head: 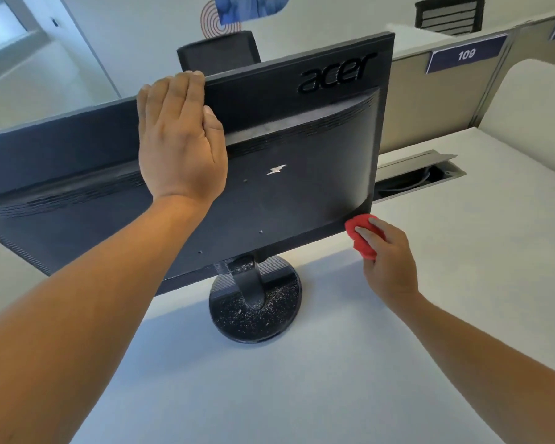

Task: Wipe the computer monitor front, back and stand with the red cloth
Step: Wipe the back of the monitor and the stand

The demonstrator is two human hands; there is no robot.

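Observation:
The black monitor [302, 161] stands on the white desk with its back toward me, the "acer" logo at its upper right. Its round black stand [255, 312] is speckled with white dust. My left hand [180, 139] lies flat on the monitor's back, fingers hooked over the top edge. My right hand [386, 261] holds the bunched red cloth [359, 235] at the monitor's lower right corner, the cloth touching that corner. The screen side is hidden from me.
The white desk [334, 379] spreads around the stand. An open cable tray [420, 174] sits behind the monitor's right edge. Grey partition panels with a "109" label [466, 54] rise at the right. A black office chair [218, 54] stands beyond the monitor.

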